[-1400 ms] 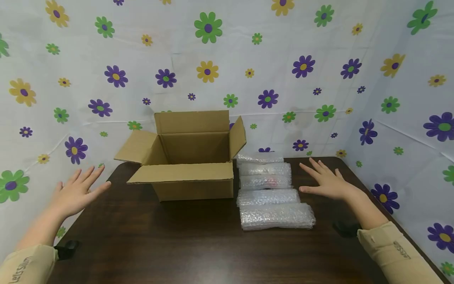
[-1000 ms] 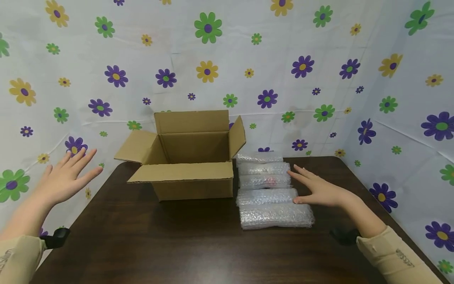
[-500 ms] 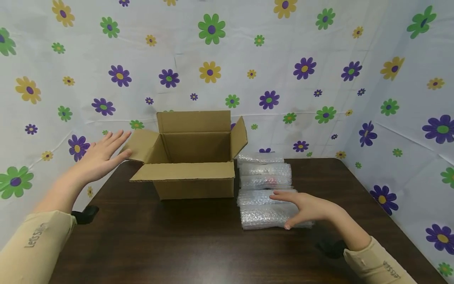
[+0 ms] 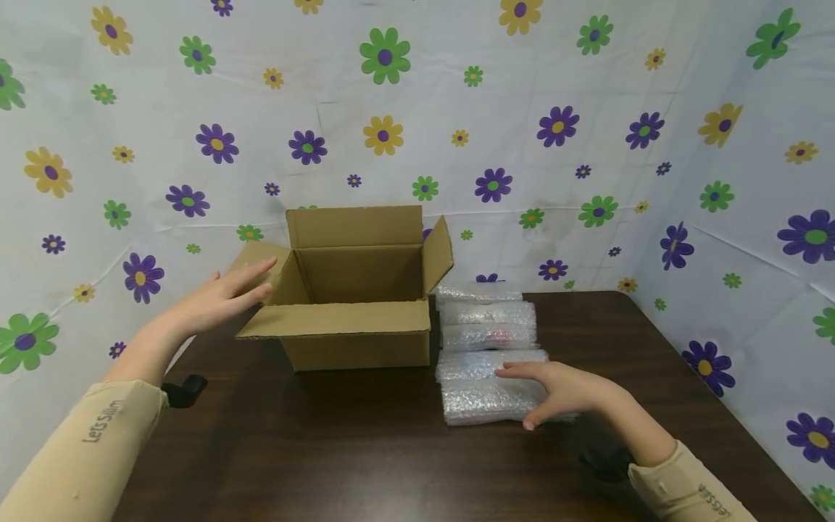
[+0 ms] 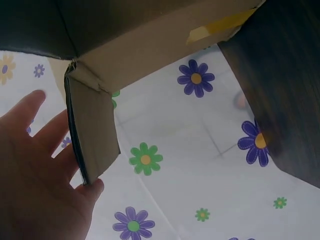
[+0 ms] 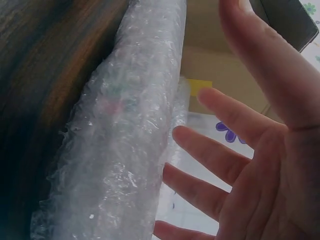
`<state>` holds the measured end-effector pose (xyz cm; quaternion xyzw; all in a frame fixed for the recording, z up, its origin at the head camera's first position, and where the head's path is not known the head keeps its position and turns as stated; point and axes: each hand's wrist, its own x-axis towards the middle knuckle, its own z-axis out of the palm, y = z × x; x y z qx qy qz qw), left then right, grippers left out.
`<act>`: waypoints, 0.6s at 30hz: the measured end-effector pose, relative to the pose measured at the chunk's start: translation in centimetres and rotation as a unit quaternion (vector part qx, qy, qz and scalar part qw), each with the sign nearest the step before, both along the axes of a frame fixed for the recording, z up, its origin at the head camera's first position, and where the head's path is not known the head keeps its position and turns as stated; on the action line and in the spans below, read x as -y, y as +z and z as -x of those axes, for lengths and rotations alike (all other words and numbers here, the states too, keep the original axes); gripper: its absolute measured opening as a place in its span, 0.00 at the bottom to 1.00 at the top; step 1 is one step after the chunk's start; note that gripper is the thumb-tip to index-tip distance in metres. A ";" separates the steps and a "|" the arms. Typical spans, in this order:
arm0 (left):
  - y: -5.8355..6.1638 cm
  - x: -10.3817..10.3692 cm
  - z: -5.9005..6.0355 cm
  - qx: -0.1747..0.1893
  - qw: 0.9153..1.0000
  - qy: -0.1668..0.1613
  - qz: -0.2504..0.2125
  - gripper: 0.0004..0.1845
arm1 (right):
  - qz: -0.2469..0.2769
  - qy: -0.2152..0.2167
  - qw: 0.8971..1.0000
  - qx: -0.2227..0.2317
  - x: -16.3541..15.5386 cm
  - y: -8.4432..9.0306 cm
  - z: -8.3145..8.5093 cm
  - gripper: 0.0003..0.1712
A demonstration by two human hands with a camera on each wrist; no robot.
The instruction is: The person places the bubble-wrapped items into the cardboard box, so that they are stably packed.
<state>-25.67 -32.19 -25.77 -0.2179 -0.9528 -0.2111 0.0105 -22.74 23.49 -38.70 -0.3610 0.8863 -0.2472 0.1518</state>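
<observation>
Beside the cardboard box (image 4: 359, 351), on its right, the nearest bubble-wrapped bundle (image 4: 479, 403) lies at the front of a row of five. The right hand (image 4: 574, 386) is poised at that bundle, fingers spread and holding nothing. The left hand (image 4: 218, 299) reaches to the box's left flap (image 4: 257, 254) with its fingers extended; whether it touches the cardboard cannot be told.

A good pick-up would likely set the thumb along the near side and slip the fingers into the tight gap behind, before the other bundles (image 4: 488, 313). Hold around the middle with light, even pressure, since the wrap probably squashes and slides, then lift straight up so the neighbour is not dragged along. Steadying the flap from outside would leave the box's mouth free.

The surface (image 4: 365, 449) is dark, wood-grained and softly glossy toward the front, with rounded far corners. Behind it and to the right hangs a white wall covering (image 4: 261, 152) printed with purple, green and yellow flowers, creased in places.
</observation>
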 end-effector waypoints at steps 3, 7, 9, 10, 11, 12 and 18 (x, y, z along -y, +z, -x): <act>0.0 0.1 0.1 0.011 1.000 -0.001 -0.002 0.33 | -0.001 0.001 1.000 0.001 0.0 -0.1 -0.1 0.48; -0.1 0.2 0.1 0.029 1.000 0.004 0.002 0.34 | 0.000 0.000 1.000 0.006 0.1 -0.3 -0.2 0.47; -0.3 0.3 0.1 0.038 0.999 0.008 0.004 0.35 | 0.000 -0.002 1.000 0.010 0.2 -0.4 -0.2 0.47; -0.5 0.3 0.2 0.042 0.999 0.009 0.005 0.36 | 0.000 -0.002 1.000 0.012 0.2 -0.5 -0.2 0.47; -0.6 0.3 0.2 0.045 0.999 0.011 0.005 0.37 | -0.001 -0.001 1.000 0.012 0.2 -0.5 -0.1 0.47; -0.7 0.3 0.2 0.046 0.999 0.011 0.004 0.38 | -0.002 -0.002 1.000 0.014 0.2 -0.5 -0.1 0.47; -1.3 0.3 0.0 0.051 0.999 0.011 -0.004 0.43 | -0.004 0.011 1.000 -0.006 0.1 -0.7 0.2 0.45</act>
